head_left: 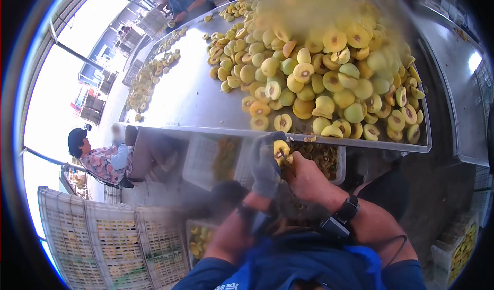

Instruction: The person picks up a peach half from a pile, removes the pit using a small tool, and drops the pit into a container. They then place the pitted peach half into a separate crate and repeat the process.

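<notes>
My left hand (266,167), in a grey glove, is closed around a yellow peach half (281,150) just below the table's front edge. Bare and closed, my right hand (307,175) grips a small knife-like tool (284,157); its tip meets the cut face of the peach half. Most of the tool is hidden by my fingers. Beyond both hands, a large heap of halved yellow peaches (303,72) covers the right part of the metal table (190,91). Some halves show brown pits or hollows. Below my hands is a white crate (340,166) of brown scraps.
A raised metal rim (355,143) runs along the table front. Left of my hands stands another white crate (198,158). Stacked crates (110,238) fill the lower left. A co-worker (110,158) sits at the left; another person (188,1) is across the table.
</notes>
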The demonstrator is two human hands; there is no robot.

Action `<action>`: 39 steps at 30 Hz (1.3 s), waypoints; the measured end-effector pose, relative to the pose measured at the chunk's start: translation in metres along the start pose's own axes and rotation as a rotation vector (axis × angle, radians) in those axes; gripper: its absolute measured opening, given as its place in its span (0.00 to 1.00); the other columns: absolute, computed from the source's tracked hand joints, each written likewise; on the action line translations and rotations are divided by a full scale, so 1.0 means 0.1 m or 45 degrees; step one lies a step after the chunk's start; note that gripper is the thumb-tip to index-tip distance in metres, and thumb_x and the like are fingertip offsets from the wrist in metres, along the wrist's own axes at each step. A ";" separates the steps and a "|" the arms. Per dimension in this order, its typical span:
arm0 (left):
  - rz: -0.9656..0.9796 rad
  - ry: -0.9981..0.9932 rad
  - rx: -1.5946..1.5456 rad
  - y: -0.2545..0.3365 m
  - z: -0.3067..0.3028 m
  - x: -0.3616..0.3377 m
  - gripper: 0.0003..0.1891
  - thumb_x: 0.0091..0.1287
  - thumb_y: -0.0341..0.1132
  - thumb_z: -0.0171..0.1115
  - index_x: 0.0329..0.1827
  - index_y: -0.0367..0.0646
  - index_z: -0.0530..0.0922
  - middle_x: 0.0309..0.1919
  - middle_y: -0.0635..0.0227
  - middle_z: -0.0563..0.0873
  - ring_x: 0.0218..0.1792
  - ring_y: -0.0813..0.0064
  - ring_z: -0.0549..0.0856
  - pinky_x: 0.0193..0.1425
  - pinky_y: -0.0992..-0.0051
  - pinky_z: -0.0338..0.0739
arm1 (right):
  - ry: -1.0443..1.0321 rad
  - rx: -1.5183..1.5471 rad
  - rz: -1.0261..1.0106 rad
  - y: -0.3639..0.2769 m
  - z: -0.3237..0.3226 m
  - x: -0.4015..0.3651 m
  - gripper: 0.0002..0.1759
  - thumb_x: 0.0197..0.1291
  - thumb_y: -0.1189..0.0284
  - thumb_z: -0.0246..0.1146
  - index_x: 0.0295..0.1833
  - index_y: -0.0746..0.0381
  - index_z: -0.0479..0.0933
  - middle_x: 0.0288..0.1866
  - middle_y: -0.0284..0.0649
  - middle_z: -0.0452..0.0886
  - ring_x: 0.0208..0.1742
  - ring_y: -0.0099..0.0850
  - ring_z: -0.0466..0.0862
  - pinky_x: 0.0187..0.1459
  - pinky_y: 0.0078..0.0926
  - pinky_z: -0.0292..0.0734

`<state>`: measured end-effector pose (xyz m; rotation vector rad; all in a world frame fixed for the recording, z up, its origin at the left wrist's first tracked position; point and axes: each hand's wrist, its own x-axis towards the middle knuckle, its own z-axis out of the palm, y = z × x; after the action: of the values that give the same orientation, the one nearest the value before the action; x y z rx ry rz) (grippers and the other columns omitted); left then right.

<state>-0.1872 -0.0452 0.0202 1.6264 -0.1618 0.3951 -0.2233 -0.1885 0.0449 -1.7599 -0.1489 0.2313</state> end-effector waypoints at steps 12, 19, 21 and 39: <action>0.030 0.012 -0.066 -0.16 0.00 -0.10 0.17 0.77 0.36 0.52 0.61 0.33 0.78 0.50 0.59 0.86 0.49 0.71 0.85 0.57 0.71 0.81 | -0.397 0.550 0.174 -0.13 -0.14 0.06 0.08 0.70 0.72 0.58 0.40 0.65 0.72 0.19 0.40 0.74 0.16 0.32 0.75 0.20 0.35 0.73; 0.079 0.008 0.073 0.15 0.03 -0.03 0.16 0.77 0.36 0.53 0.58 0.34 0.80 0.51 0.61 0.86 0.51 0.71 0.84 0.60 0.70 0.79 | -0.038 -0.142 -0.207 0.17 -0.01 0.06 0.12 0.72 0.70 0.59 0.46 0.69 0.67 0.26 0.63 0.79 0.33 0.66 0.81 0.35 0.56 0.75; -0.043 0.117 0.010 0.24 0.06 -0.08 0.15 0.77 0.35 0.52 0.56 0.34 0.80 0.51 0.61 0.86 0.51 0.72 0.84 0.60 0.69 0.78 | -0.058 -0.210 -0.171 0.20 0.01 0.04 0.12 0.71 0.71 0.58 0.48 0.69 0.65 0.28 0.66 0.79 0.35 0.69 0.80 0.35 0.58 0.75; -0.178 0.128 -0.174 0.17 0.02 -0.09 0.16 0.78 0.35 0.52 0.57 0.31 0.79 0.51 0.58 0.86 0.51 0.72 0.84 0.58 0.71 0.81 | -0.125 -0.154 0.022 0.04 -0.09 0.04 0.12 0.73 0.70 0.57 0.50 0.69 0.69 0.36 0.60 0.85 0.42 0.63 0.85 0.45 0.54 0.77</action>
<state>-0.2006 -0.0495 0.0326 1.4700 0.0015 0.3498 -0.2171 -0.1974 0.0420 -1.8712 -0.2230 0.3272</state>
